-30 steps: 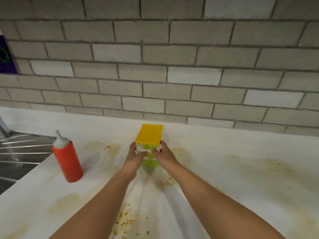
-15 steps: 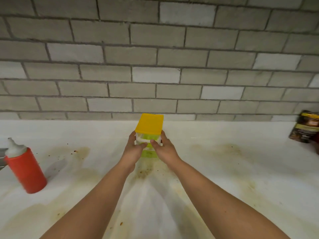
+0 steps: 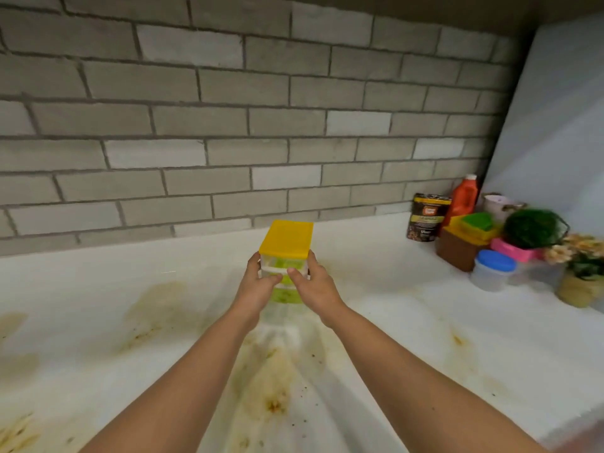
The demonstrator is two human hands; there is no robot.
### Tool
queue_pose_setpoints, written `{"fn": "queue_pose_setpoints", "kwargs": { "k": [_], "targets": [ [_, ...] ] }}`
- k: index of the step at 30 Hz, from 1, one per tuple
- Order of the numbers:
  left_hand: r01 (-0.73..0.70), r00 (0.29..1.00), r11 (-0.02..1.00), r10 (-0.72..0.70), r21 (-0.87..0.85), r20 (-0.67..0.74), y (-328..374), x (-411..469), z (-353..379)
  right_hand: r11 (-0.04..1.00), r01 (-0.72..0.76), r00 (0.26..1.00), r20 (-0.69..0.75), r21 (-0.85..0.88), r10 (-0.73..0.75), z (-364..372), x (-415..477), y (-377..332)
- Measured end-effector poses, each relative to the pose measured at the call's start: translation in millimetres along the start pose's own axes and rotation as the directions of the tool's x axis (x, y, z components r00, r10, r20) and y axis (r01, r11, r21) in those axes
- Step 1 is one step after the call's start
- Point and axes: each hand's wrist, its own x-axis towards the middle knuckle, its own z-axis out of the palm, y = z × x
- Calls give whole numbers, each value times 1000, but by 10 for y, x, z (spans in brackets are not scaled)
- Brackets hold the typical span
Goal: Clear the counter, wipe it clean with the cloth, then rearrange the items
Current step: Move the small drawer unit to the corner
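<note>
A small drawer box (image 3: 286,243) with a yellow top and clear-green drawers is lifted above the white counter (image 3: 98,289), in front of the brick wall. My left hand (image 3: 256,289) grips its left side and my right hand (image 3: 315,287) grips its right side, thumbs on the front. The box's lower part is hidden behind my hands. The counter shows brown stains and crumbs around and below my arms.
At the right end of the counter stand a dark food pouch (image 3: 425,217), an orange bottle (image 3: 462,199), a brown box with yellow lid (image 3: 459,246), a blue-lidded tub (image 3: 492,271), a pink container with green plant (image 3: 529,233) and a flower pot (image 3: 580,273). A white panel (image 3: 555,125) closes the right side.
The view has swung right with the box held in both hands. The red squeeze bottle has left the view at the left, and the group of items at the right has come into view.
</note>
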Motion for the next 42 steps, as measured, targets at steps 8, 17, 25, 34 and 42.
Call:
{"fn": "queue_pose_setpoints", "kwargs": {
  "k": [8, 17, 25, 34, 42],
  "targets": [
    [-5, 988, 999, 11, -41, 156, 42, -303, 1599, 995, -52, 986, -165, -83, 38, -1403, -277, 754],
    [57, 938, 998, -49, -14, 343, 55, -638, 3049, 972, -168, 926, -366, -167, 97, -2604, -750, 1416],
    [57, 835, 997, -77, 53, 545, -89, -642, 4055, 940, -334, 802, -546, -71, 244, -3370, -1018, 1763],
    [89, 637, 993, -114, 74, 763, -237, -807, 4985, 853, -520, 598, -695, 45, 401, -4123, -1209, 2232],
    [109, 554, 983, -184, 148, 812, -304, -841, 5561, 837, -529, 547, -700, 137, 460, -4617, -1203, 2641]
  ]
}}
